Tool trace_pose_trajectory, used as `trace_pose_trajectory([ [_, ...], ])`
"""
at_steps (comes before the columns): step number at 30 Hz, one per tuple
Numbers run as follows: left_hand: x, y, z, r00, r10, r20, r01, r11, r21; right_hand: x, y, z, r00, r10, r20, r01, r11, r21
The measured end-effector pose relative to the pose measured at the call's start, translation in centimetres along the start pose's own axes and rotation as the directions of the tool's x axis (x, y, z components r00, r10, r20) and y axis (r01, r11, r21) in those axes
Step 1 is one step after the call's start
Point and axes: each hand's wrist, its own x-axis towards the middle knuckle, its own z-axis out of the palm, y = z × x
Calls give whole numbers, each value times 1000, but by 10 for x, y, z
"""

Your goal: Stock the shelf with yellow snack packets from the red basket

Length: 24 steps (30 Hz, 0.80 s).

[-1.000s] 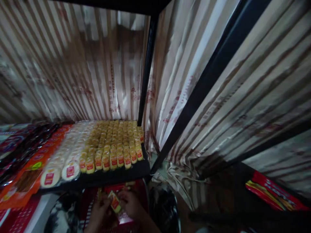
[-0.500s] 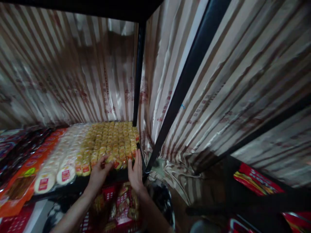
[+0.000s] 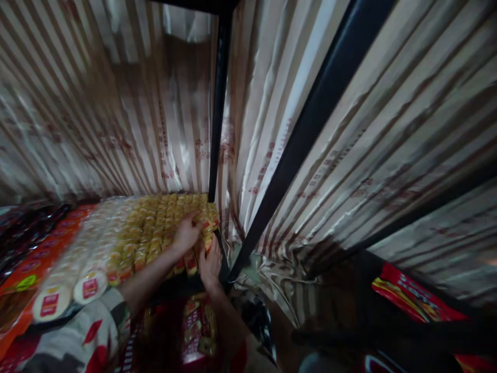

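Observation:
Small yellow snack packets (image 3: 151,223) in clear wrap with red labels stand in tight rows on a dark shelf. My left hand (image 3: 188,233) reaches across these rows to their right end, its bent fingers closed at the top of one packet (image 3: 210,225). Just below it, my right hand (image 3: 210,265) is at the right edge of the rows. Its thumb and fingers lie on either side of a packet's lower end. The dim, blurred picture partly hides both grips.
Left of the yellow rows lie round white packaged cakes (image 3: 90,285) and orange packs (image 3: 46,259). Below is a red basket (image 3: 190,357) holding packets. A black post (image 3: 291,150) slants up before striped curtains (image 3: 178,114). At right lies a red snack bag (image 3: 415,295).
My left hand has moved right and farther back over the rows, close to my right hand. The right hand has shifted slightly left, its fingers now curled more. The view has turned slightly right.

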Motion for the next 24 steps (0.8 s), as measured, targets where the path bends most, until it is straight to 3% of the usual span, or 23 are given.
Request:
trace_pose_trajectory([
  [5,17,0,27,991,89,96,-101,987,124,-3,2,1,1000,-1,-3,1,1000,-17],
  [10,28,-6,40,961,157,229,-221,931,289,-4,4,0,1000,-3,24,4,1000,-6],
  [17,40,7,51,929,8,369,-241,772,589,-3,10,9,996,-56,-76,48,994,-97],
  [24,41,12,55,903,-61,425,-252,727,639,-5,12,11,995,-45,-87,36,994,-103],
])
